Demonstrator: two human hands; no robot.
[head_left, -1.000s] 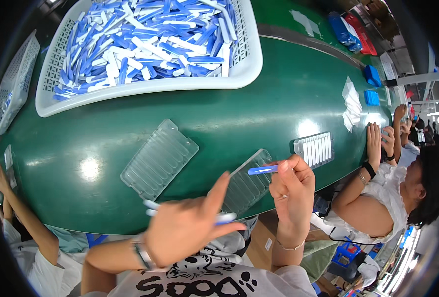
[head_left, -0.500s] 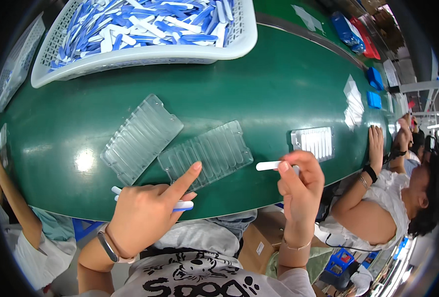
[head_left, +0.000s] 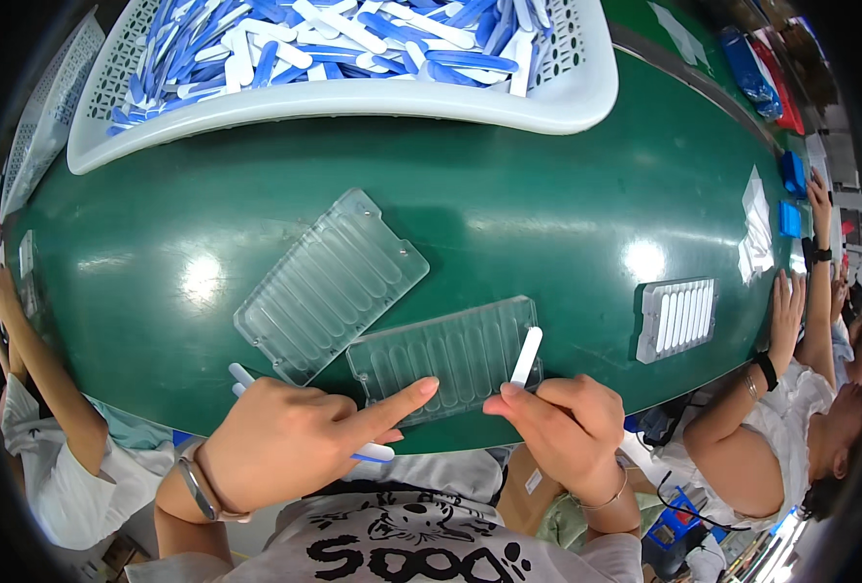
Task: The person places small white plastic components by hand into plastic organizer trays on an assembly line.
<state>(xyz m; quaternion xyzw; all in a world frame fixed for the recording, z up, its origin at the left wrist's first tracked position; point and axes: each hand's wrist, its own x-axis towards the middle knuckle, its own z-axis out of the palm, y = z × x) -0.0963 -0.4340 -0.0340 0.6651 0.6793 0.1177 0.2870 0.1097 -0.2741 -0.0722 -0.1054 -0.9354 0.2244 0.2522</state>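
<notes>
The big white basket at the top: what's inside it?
The white basket holds a heap of loose blue and white sticks. The top layer hides the basket's floor and whatever lies deeper, and the far rim falls outside the picture.

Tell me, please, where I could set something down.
Bare green tabletop lies between the perforated basket and clear grooved trays, and between those and the filled tray. Around the left hand and right hand, it's crowded.

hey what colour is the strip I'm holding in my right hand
The strip shows a white face, clearest in the head view.
</notes>
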